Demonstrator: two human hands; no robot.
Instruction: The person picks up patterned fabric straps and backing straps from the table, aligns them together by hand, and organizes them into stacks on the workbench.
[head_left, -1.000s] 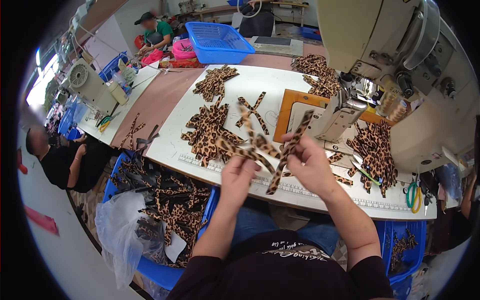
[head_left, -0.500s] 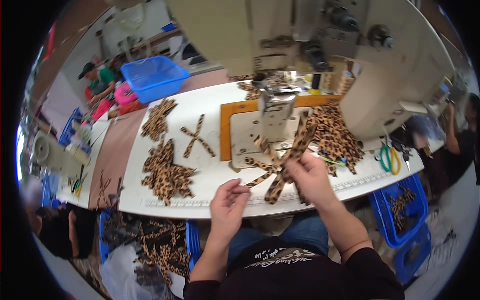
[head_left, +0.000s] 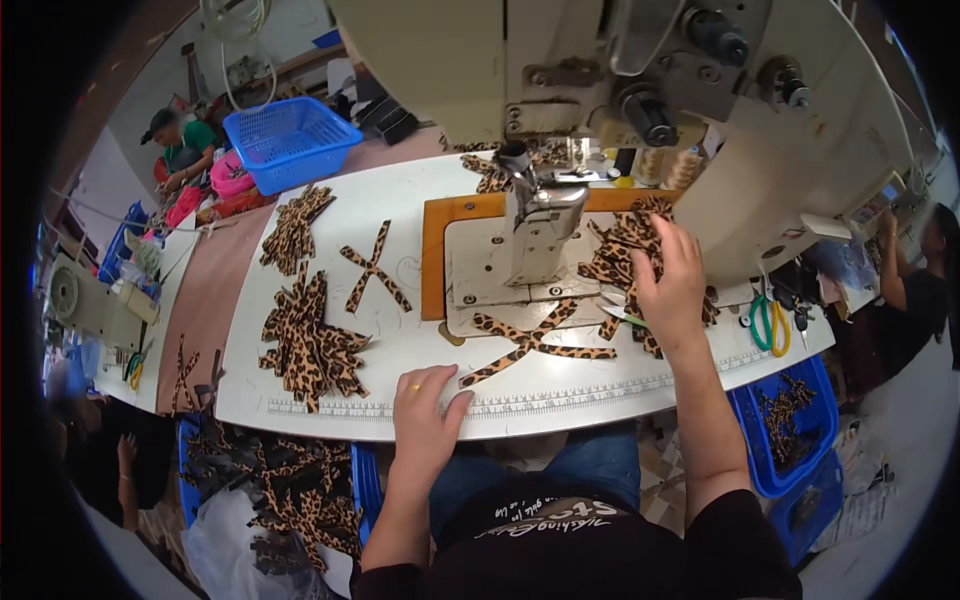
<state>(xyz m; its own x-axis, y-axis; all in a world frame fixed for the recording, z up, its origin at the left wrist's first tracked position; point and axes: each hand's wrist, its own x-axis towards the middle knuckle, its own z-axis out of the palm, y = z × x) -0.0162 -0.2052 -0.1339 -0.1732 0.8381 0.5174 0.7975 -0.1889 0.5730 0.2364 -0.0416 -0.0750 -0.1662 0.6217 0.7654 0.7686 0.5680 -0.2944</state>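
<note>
My right hand (head_left: pixel 672 285) is at the pile of leopard-print fabric strips (head_left: pixel 625 250) beside the sewing machine, fingers curved but apart, the fingertips at the pile. Between my hands, in front of the machine's metal post (head_left: pixel 545 230), a crossed leopard-print piece (head_left: pixel 530 343) lies flat as an X. My left hand (head_left: pixel 425 400) rests near the table's front edge, open, close to the lower left arm of that X. Small thread snips (head_left: pixel 622 314) lie by the right pile, partly under my right hand. A second crossed piece (head_left: pixel 374 268) lies further left.
Two leopard-print stacks (head_left: pixel 312 340) sit on the left of the white table, whose front edge bears a ruler strip (head_left: pixel 360 408). The machine head (head_left: pixel 650 110) overhangs the work. Green-and-yellow scissors (head_left: pixel 768 325) lie right. Blue baskets (head_left: pixel 290 145) stand around; co-workers sit at both sides.
My right hand has moved up and right from the crossed piece to the pile, letting go of the strips it held. The crossed piece now lies flat; my left hand is slightly lower-left.
</note>
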